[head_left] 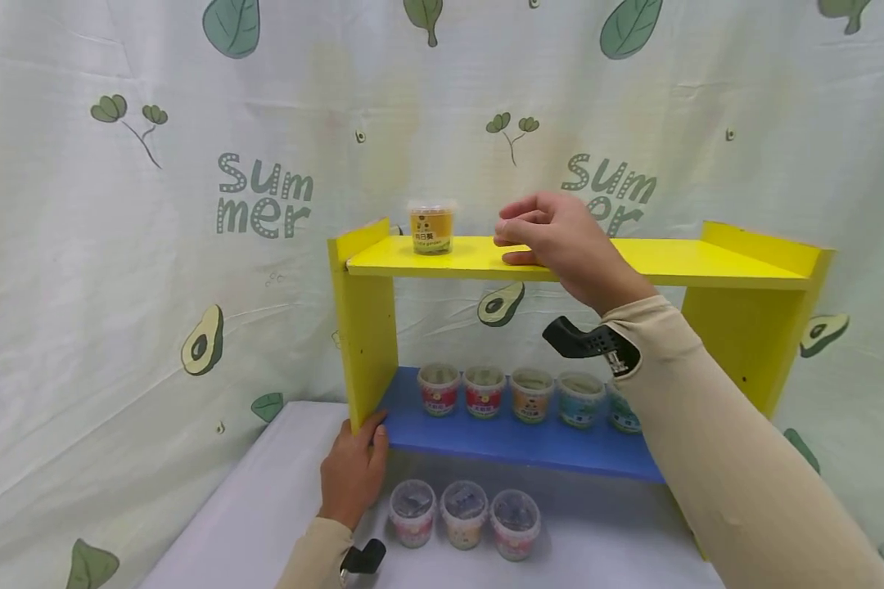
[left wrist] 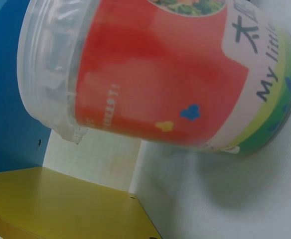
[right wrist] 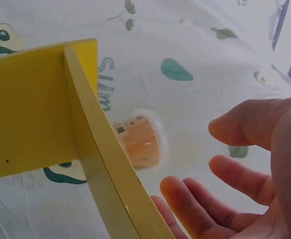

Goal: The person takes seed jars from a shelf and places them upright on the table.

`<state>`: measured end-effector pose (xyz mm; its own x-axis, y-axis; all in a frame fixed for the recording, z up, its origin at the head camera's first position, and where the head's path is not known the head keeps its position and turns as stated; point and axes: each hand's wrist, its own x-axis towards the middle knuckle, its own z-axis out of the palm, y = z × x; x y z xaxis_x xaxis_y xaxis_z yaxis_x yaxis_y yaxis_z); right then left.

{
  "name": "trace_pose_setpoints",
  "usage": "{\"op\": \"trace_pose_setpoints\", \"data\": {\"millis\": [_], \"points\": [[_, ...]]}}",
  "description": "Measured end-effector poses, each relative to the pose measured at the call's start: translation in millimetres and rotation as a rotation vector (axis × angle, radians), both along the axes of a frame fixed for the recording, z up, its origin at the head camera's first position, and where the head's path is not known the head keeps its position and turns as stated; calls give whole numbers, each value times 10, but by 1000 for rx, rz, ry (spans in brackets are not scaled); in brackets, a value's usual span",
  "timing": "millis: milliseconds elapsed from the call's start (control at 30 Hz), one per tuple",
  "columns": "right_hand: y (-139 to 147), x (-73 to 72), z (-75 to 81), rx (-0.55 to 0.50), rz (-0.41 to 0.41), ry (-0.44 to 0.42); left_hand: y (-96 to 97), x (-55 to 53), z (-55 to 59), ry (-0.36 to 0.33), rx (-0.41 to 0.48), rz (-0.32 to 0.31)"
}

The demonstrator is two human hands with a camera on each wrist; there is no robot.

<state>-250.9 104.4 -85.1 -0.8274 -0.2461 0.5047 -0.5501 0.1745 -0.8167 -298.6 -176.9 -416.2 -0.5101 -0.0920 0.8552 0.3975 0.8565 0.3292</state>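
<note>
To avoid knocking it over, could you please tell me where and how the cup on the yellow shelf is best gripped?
The cup is probably best gripped around its round body, just below the rim, coming from its right. It stands upright, with the right hand on that side and the end panel rising to its left.
</note>
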Motion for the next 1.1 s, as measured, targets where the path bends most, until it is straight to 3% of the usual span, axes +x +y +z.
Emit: {"op": "trace_pose_setpoints", "data": {"millis": [67, 267, 367, 633, 933, 1100], "points": [[-61, -58, 50, -24, 16, -59, -7, -2, -5, -1, -3, -4], [-222, -221, 191, -232, 95, -251, -18, -24, -1, -9, -23, -3], [-314, -303, 226, -250, 96, -309, -29, -8, 3, -12, -14, 5], [-435, -478, 268, -132, 10, -321, -16, -10, -3, -23, -23, -2], [-549, -607, 295, -137, 57, -352, -52, 6, -1, -57, 0, 10], [-598, -623, 310, -89, 51, -342, -26, -17, -18, -53, -2, 1]]}}
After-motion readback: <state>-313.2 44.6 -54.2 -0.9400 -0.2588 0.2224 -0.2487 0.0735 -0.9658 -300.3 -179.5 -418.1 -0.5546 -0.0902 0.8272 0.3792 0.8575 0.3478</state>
